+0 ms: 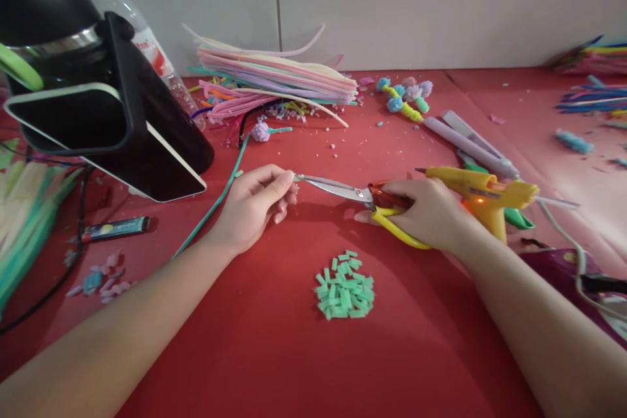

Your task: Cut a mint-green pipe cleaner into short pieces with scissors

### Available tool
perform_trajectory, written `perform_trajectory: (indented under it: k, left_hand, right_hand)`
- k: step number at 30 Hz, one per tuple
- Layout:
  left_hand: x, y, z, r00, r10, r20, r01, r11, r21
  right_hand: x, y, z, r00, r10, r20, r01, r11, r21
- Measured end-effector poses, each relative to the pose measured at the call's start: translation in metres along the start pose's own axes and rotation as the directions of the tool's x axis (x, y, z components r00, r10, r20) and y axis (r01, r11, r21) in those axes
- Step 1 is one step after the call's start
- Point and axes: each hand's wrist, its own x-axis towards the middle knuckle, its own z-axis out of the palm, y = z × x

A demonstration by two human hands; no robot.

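My left hand (257, 202) is closed in a pinch, with a small pale-green bit of pipe cleaner (298, 177) just showing at the fingertips. The tip of the scissors (343, 191) reaches to that bit; the blades look nearly closed. My right hand (431, 209) is wrapped round the scissors' red and yellow handles. Below the blades lies a heap of short green cut pieces (345, 290) on the red table (274, 339). A long teal pipe cleaner (210, 209) runs past my left wrist and under the forearm.
A yellow glue gun (460, 186) with an orange light stands by my right hand, near a lilac flat iron (470, 140). Bundled pipe cleaners (279, 75) lie at the back. A black bottle (181, 117) and phone holder (78, 117) rise at left, above a lighter (117, 228).
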Motion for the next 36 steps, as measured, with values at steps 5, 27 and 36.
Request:
perform_trajectory:
  k: [5, 27, 36]
  left_hand:
    - [0.0000, 0.0005, -0.0001, 1.000, -0.006, 0.000, 0.006, 1.000, 0.015]
    - [0.0014, -0.0010, -0.0009, 0.998, -0.063, -0.022, 0.064, 0.996, 0.059]
    - [0.0019, -0.0026, -0.0024, 1.000, -0.026, 0.014, 0.026, 0.999, 0.027]
  right_hand:
    - [0.0013, 0.0019, 0.0011, 1.000, 0.009, 0.005, -0.009, 1.000, 0.011]
    - [-0.0025, 0.0009, 0.0022, 1.000, -0.001, 0.008, 0.001, 1.000, 0.020]
    - [-0.0022, 0.0017, 0.0043, 1.000, 0.017, -0.006, -0.017, 1.000, 0.010]
